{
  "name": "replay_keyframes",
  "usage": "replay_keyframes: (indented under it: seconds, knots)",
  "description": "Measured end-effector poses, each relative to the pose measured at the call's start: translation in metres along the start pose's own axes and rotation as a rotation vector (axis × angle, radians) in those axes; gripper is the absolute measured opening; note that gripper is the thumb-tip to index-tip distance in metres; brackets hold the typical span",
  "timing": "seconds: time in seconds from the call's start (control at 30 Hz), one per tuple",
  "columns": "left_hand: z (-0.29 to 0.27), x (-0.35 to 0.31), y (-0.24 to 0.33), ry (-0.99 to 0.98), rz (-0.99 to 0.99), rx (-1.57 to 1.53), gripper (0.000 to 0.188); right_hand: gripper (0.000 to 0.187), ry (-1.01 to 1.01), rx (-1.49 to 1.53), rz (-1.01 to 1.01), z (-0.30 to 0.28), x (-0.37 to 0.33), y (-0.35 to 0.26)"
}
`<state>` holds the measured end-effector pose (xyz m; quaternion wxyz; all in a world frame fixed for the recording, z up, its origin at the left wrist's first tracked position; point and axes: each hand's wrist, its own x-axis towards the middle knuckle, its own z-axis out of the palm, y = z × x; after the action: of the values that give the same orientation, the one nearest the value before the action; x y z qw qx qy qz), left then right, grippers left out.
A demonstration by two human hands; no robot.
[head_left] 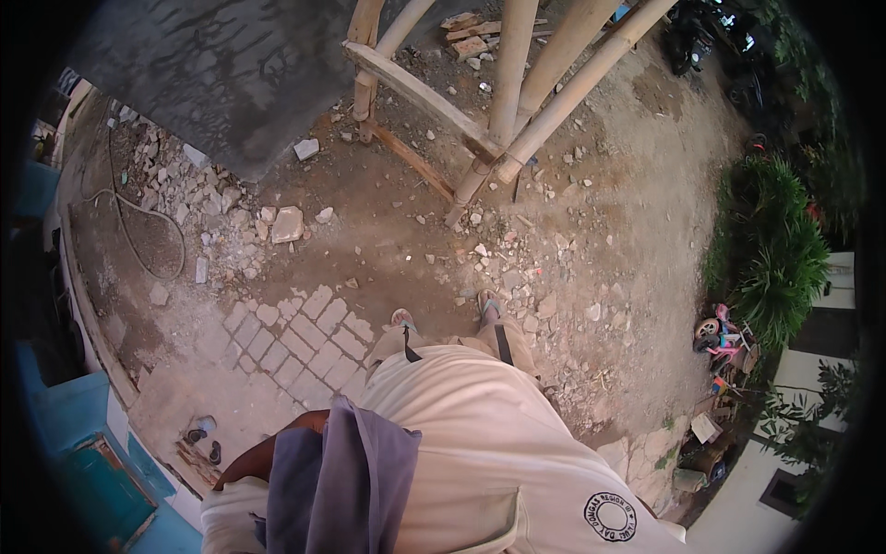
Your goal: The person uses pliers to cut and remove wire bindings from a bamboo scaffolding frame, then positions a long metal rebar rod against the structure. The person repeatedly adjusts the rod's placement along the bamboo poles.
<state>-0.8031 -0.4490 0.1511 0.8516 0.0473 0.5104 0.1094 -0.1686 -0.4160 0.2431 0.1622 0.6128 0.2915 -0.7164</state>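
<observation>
A grey-purple cloth (pixel 355 475) hangs in folds over the left side of my cream shirt (pixel 461 415). My bent left arm (pixel 277 443) shows beside it and passes out of sight behind the cloth. The left hand itself is hidden, so whether it grips the cloth cannot be told. My right arm and hand do not show. Below the shirt, both my feet (pixel 403 319) stand in sandals on dirt, near the edge of a patch of paving blocks (pixel 309 342).
Wooden poles (pixel 508 83) with a crosspiece (pixel 425 97) stand ahead. Beyond the rubble (pixel 208 208) lies a wet grey slab (pixel 221 74). A hose (pixel 152 222) curls at left. Plants (pixel 775 245), a small pink bike (pixel 724 337) and a white wall (pixel 803 369) line the right.
</observation>
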Motion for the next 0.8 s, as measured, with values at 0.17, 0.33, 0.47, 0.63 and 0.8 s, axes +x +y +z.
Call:
replay_keyframes:
  seconds: [0.17, 0.33, 0.47, 0.63, 0.8]
  knots:
    - [0.011, 0.007, 0.010, -0.034, -0.038, -0.053, 0.046, 0.034, 0.309, 0.171, -0.052, 0.017, 0.056, -0.037]
    - [0.015, 0.034, 0.015, 0.389, 0.006, 0.048, 0.045, 0.036, 0.624, -0.022, -0.321, 0.052, 0.114, -0.081]
    - [0.007, 0.065, 0.005, 0.597, 0.188, 0.792, 0.050, 0.034, 0.623, -0.525, -0.364, 0.063, 0.101, -0.100]
    - [0.001, 0.081, -0.006, 0.609, 0.044, 0.567, 0.052, 0.037, 0.403, -0.258, -0.261, 0.053, 0.047, -0.112]
    - [0.022, 0.080, 0.032, 0.463, -0.056, 0.703, 0.050, 0.040, 0.116, -0.335, -0.363, 0.009, 0.088, -0.116]
